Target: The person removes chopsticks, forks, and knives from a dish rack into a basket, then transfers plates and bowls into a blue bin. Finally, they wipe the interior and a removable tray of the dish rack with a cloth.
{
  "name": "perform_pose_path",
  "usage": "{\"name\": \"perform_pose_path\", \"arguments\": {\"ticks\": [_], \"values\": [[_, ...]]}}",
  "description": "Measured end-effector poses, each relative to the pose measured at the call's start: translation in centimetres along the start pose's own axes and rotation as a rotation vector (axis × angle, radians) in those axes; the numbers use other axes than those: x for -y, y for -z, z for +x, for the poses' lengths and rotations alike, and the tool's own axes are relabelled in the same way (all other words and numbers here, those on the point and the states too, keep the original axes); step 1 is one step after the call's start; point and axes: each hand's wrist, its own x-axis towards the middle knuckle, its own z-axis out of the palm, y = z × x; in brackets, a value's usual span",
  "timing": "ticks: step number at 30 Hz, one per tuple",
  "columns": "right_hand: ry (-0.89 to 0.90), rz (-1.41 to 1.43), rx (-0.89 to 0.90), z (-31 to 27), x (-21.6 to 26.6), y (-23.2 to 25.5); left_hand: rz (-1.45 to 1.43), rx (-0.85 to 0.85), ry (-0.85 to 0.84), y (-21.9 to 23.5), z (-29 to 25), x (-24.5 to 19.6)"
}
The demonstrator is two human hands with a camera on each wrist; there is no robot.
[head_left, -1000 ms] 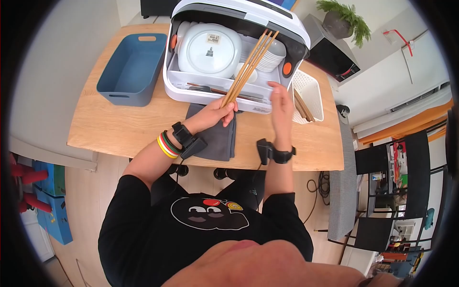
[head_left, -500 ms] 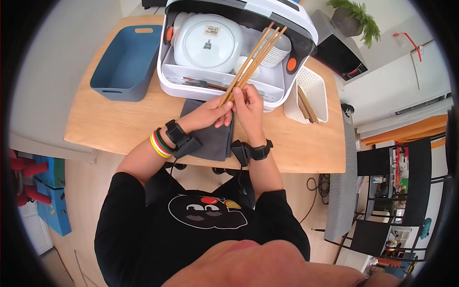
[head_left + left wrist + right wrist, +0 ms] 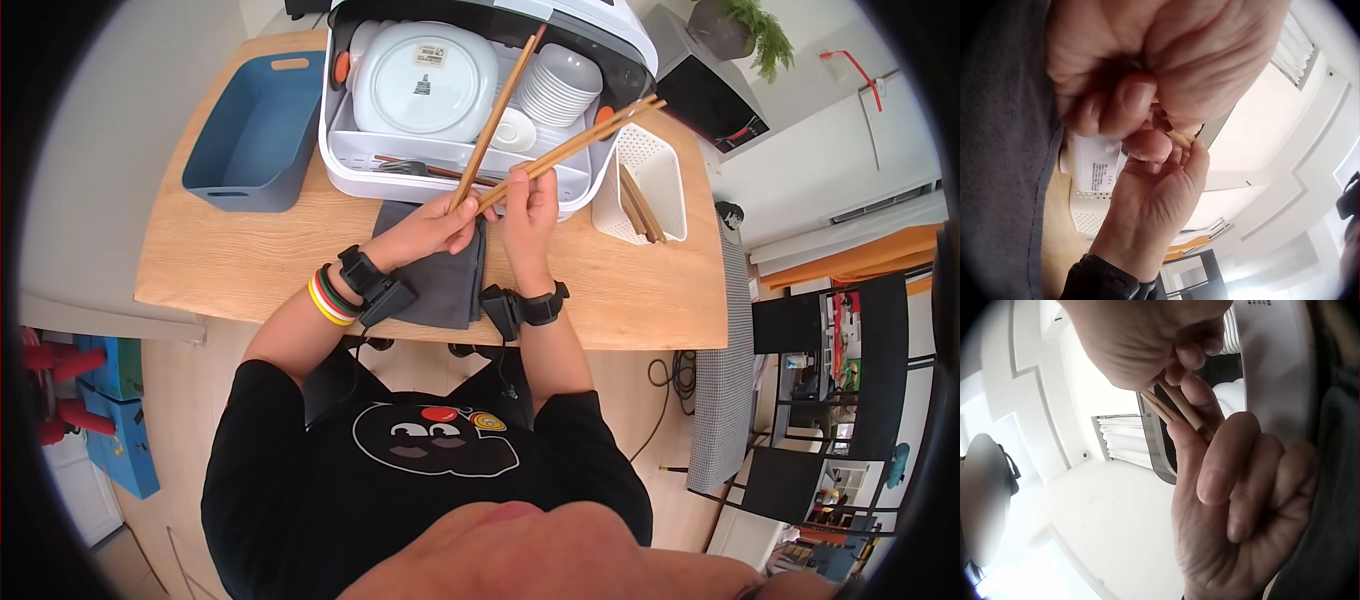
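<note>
My left hand (image 3: 425,232) grips wooden chopsticks (image 3: 496,118) near their lower ends; they point up and away over the dish box. Beside it, my right hand (image 3: 530,212) pinches other chopsticks (image 3: 600,131), fanned off to the right. In the right wrist view, chopsticks (image 3: 1186,407) pass between the two hands, which are close together. Just beyond stands the white dish box (image 3: 352,182) with its lid raised. Inside are a large white plate (image 3: 425,90) on edge, stacked bowls (image 3: 560,88), a small saucer (image 3: 514,130) and a fork (image 3: 403,168) in the front tray.
A blue bin (image 3: 246,150) stands left of the dish box. On the right, a white perforated basket (image 3: 668,180) holds more chopsticks (image 3: 640,203). A folded grey cloth (image 3: 440,285) lies on the wooden table (image 3: 620,300) under my hands. A microwave (image 3: 705,95) is behind at the right.
My right hand came in from the right to the chopsticks at my left hand. The single bundle is now split, with some chopsticks swung to the right in the right hand.
</note>
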Motion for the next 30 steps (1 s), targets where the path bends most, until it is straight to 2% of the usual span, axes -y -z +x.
{"name": "perform_pose_path", "arguments": {"ticks": [2,6,12,18,20,27,30], "values": [[0.102,-0.1,-0.054,0.1,-0.4,0.2,0.008,0.007,-0.014,0.1,0.0,0.1],[0.121,-0.019,-0.075,0.1,-0.3,0.3,0.009,0.032,-0.031,0.2,0.0,0.5],[0.065,0.03,-0.053,0.1,-0.3,0.5,-0.029,0.055,-0.05,0.2,0.0,0.4],[-0.014,0.019,0.095,0.2,-0.2,0.5,-0.037,0.049,-0.054,0.1,0.0,0.6],[-0.107,0.11,0.177,0.0,0.5,0.2,-0.051,0.052,-0.043,0.2,0.0,0.4],[-0.084,0.005,0.23,-0.1,0.4,0.1,-0.078,0.037,-0.008,0.3,0.0,0.7],[-0.132,0.038,0.224,-0.2,0.3,0.1,-0.065,0.038,-0.005,0.4,0.0,1.0]]}}
